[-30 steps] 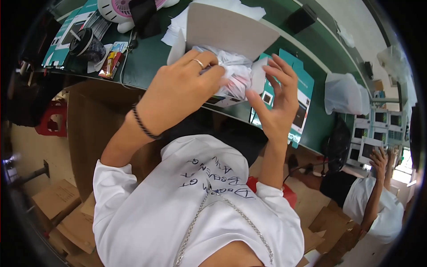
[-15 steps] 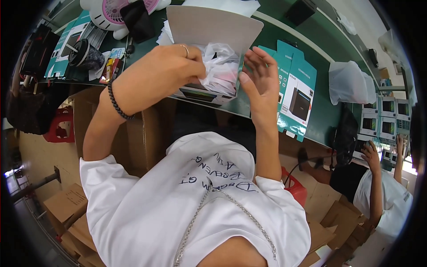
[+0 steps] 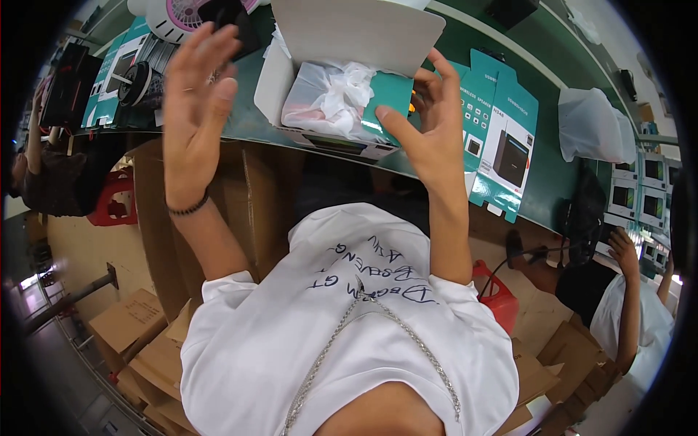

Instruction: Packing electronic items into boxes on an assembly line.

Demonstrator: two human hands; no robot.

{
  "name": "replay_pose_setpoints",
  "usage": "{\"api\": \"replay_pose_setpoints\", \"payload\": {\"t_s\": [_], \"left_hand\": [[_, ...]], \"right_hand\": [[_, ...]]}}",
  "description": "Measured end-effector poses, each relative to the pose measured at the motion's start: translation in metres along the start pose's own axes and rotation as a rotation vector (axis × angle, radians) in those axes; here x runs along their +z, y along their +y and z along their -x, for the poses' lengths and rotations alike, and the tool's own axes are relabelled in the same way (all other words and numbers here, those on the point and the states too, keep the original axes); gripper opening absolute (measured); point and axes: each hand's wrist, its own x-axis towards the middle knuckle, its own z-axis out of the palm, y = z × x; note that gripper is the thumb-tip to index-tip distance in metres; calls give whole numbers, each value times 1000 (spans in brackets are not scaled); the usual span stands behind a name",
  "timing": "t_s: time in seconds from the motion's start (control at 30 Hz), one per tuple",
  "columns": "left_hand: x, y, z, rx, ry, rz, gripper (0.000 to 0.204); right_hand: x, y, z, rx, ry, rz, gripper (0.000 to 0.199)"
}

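An open carton [image 3: 356,25] with a raised white lid stands at the front edge of the green table. Inside it lies an item wrapped in a crumpled white plastic bag [image 3: 338,94]. My right hand [image 3: 436,131] is at the carton's right side, its thumb pressing the teal side flap [image 3: 387,98], which leans inward over the bag. The other right fingers curl behind that flap, partly hidden. To the left of the carton, my left hand [image 3: 195,120] is raised, fingers apart, holding nothing.
Flattened teal printed cartons [image 3: 502,145] lie at right, near a white plastic bag [image 3: 592,127]. A pink-and-white fan [image 3: 185,14], a dark phone [image 3: 233,25] and a lidded cup [image 3: 138,83] are at left. Another person [image 3: 625,312] works at far right beside stacked boxes [image 3: 640,192].
My left hand has let go of the plastic bag and moved out to the left. My right thumb has come onto the teal flap, which now folds inward over the bag.
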Motion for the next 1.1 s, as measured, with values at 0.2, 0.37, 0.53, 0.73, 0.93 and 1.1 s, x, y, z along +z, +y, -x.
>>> {"api": "replay_pose_setpoints", "payload": {"t_s": [0.2, 0.37, 0.53, 0.73, 0.93, 1.1], "left_hand": [[32, -45, -4, -297, -320, 468, 77], [16, -46, -5, 205, -435, 67, 56], [10, -30, 5, 274, -451, -179, 56], [13, -21, 5, 371, -454, -331, 46], [20, -14, 14, 382, -361, -451, 46], [17, -6, 15, 333, -411, -467, 46]], "right_hand": [[-4, -1, -7, -47, -43, -52, 81], [-28, 13, -13, -528, -316, 284, 45], [-23, -3, -1, -591, -291, 542, 47], [-12, -11, 7, -621, -252, 681, 44], [-13, -13, 11, -617, -242, 785, 44], [-15, -11, 15, -592, -272, 789, 45]]}}
